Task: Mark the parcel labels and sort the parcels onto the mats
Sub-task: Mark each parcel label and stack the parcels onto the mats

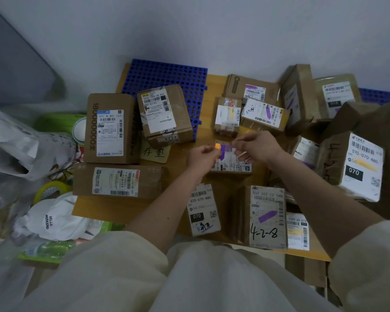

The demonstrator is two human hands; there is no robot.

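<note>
Your left hand [202, 154] pinches an orange marker [217, 147]; your right hand [256, 147] curls, its grasp unclear | marker's long axis runs 3–9 o'clock, above a purple-marked parcel [231, 159] at table centre

There are about fifteen parcels [110, 129] on the table [131, 208], though the pile at the right is hard to count exactly. I see two blue mats [164, 75], one yellow note [155, 153], one tape roll [51, 190] and two hands [202, 155].
</note>
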